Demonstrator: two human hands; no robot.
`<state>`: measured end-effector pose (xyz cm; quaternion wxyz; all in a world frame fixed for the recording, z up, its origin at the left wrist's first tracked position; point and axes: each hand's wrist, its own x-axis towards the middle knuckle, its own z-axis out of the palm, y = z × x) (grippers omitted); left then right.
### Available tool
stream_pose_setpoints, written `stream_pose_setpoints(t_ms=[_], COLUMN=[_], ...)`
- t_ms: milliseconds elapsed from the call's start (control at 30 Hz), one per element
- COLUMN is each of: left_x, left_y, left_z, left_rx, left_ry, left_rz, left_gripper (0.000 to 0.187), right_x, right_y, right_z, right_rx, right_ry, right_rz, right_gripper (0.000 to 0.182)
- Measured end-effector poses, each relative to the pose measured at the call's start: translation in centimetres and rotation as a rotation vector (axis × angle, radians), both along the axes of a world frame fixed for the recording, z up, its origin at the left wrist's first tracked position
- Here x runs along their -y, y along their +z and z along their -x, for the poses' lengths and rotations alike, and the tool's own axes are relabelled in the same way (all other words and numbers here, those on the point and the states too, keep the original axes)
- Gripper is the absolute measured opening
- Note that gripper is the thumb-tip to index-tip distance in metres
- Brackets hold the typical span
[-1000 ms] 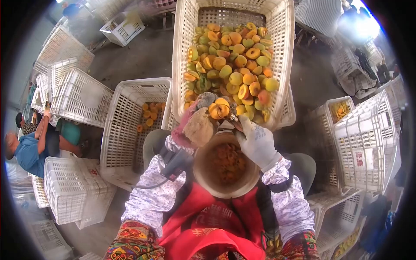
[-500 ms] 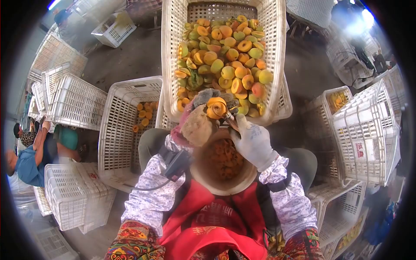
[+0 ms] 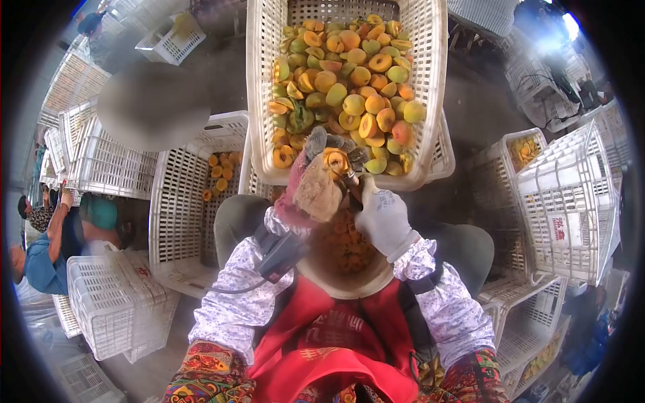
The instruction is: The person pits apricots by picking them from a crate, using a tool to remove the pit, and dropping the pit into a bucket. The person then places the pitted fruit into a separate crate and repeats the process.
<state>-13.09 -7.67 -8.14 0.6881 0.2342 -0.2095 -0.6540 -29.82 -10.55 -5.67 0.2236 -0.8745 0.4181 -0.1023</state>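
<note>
My left hand (image 3: 310, 185), in a pink and grey glove with a tan patch, is closed around an orange peach half (image 3: 334, 161), cut side up. My right hand (image 3: 388, 218), in a white glove, grips a small hand tool (image 3: 353, 185) with a metal tip and dark handle; the tip meets the fruit. Both hands are above a pale bucket (image 3: 356, 293) between my knees, with orange-brown scraps (image 3: 351, 248) in it. Just beyond stands a white crate (image 3: 259, 134) of whole and halved peaches (image 3: 353, 104).
To the left, a white crate (image 3: 176, 221) holds several peach halves (image 3: 216, 176). Stacked crates (image 3: 111, 302) stand farther left, near a person in blue (image 3: 47, 262). More crates (image 3: 561, 228) line the right side. A blurred grey shape (image 3: 154, 107) covers part of the upper left.
The view has shifted slightly. My right hand has moved a little down and left, and the peach half has turned in my left hand. A blurred grey shape has appeared at upper left.
</note>
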Motion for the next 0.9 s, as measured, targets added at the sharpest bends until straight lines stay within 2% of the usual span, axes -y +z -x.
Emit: stream_pose_setpoints(t_ms=[67,133,233,333,367,500,567,600,667,700,767,900], left_x=[0.3,0.5,0.6,0.3,0.3,0.2,0.1,-0.1,-0.2,-0.2,-0.2,-0.1], left_y=[0.0,0.1,0.7,1.0,1.0,0.9,1.0,1.3,1.8,2.0,2.2,2.6], left_z=[0.1,0.2,-0.1,-0.7,-0.7,-0.4,0.0,0.3,0.5,0.6,0.7,1.6], left_rx=[-0.005,-0.009,-0.04,-0.075,-0.086,-0.115,-0.135,-0.146,-0.166,-0.179,-0.207,-0.246], left_ry=[0.009,0.02,0.017,0.002,0.004,0.018,0.028,0.032,0.038,0.039,0.036,0.035], left_rz=[-0.003,-0.005,0.006,0.031,0.037,0.063,0.081,0.096,0.135,0.151,0.175,0.215], left_gripper=[0.029,0.029,0.028,0.028,0.027,0.027,0.026,0.026,0.026,0.026,0.026,0.026], right_x=[-0.1,0.3,0.7,1.1,1.1,0.5,0.4,0.3,0.2,0.3,0.7,0.6], right_y=[-1.7,-2.7,-2.3,-0.4,-1.9,-0.5,-0.6,-0.5,0.0,1.7,5.8,5.4], right_z=[-0.4,-0.3,0.2,1.0,1.4,0.9,0.5,0.3,-0.2,-0.1,0.5,0.8], right_rx=[-0.006,0.317,0.41,0.277,0.259,0.186,0.29,0.29,0.554,0.555,0.322,0.248], right_ry=[-0.01,0.077,0.147,0.138,0.172,0.161,0.207,0.204,0.195,0.196,-0.007,0.013], right_rz=[-0.01,0.049,0.01,0.021,0.247,0.153,-0.096,-0.097,-0.194,-0.198,-1.147,-1.103], right_gripper=[0.043,0.029,0.028,0.027,0.026,0.029,0.034,0.034,0.018,0.018,0.015,0.017])
